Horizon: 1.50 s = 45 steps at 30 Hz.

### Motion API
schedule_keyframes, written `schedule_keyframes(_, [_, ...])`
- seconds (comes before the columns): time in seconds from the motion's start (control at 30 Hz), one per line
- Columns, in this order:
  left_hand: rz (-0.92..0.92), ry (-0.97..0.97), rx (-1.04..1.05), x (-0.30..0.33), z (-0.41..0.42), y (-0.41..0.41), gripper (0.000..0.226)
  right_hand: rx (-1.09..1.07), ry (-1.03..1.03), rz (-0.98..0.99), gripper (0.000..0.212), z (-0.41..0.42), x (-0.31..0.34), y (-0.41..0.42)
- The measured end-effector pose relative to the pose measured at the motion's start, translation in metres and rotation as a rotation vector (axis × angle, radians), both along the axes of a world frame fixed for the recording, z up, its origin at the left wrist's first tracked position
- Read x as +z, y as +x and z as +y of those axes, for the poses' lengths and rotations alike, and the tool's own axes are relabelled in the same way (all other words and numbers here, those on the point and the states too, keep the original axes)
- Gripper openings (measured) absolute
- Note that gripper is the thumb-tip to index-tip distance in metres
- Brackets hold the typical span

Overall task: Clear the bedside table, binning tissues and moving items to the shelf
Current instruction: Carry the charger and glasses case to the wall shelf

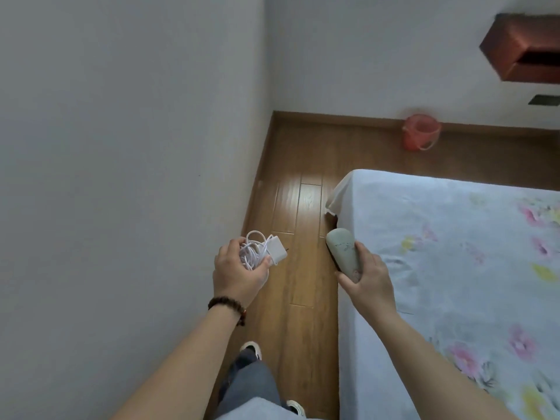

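Note:
My left hand is closed around a white charger with its coiled white cable bunched in the palm; the plug block sticks out to the right. In my right hand I grip a pale beige remote control that points up and away from me. Both hands hover above the strip of wooden floor between the wall and the bed. A dark red wall shelf hangs at the top right. A pink bin stands on the floor against the far wall. The bedside table is out of view.
A bed with a pale floral sheet fills the right side. A grey wall runs along the left, leaving a narrow floor aisle. My legs and shoes show at the bottom. A dark wall socket sits below the shelf.

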<state>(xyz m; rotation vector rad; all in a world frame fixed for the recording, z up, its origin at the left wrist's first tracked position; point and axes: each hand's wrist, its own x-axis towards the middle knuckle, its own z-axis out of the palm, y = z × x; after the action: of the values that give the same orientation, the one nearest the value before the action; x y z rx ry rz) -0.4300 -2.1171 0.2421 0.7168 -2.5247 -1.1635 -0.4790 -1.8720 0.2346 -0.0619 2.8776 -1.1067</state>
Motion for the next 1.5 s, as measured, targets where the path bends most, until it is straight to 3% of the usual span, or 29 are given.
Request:
schedule_keyframes(0.47, [0.027,0.001,-0.2,-0.007,-0.087,-0.361,0.044,-0.206,0.012,-0.026,0.073,-0.082,-0.006,-0.308])
schedule_keyframes(0.77, [0.055,0.005,-0.365,0.015,-0.081,-0.552,0.046,-0.385,-0.004,0.019,0.076,-0.082,0.013,-0.461])
schedule_keyframes(1.1, [0.072,-0.055,-0.538,-0.006,-0.016,-0.766,0.05,-0.57,-0.013,0.041,0.076,-0.021,-0.019,-0.637])
schedule_keyframes(1.3, [0.046,-0.12,-0.716,0.013,0.059,-0.915,0.052,-0.705,-0.019,-0.002,0.077,0.041,-0.021,-0.754])
schedule_keyframes(1.5, [0.07,-0.096,-0.861,0.035,0.161,-1.023,0.05,-0.863,-0.031,0.012,0.078,0.112,-0.003,-0.819])
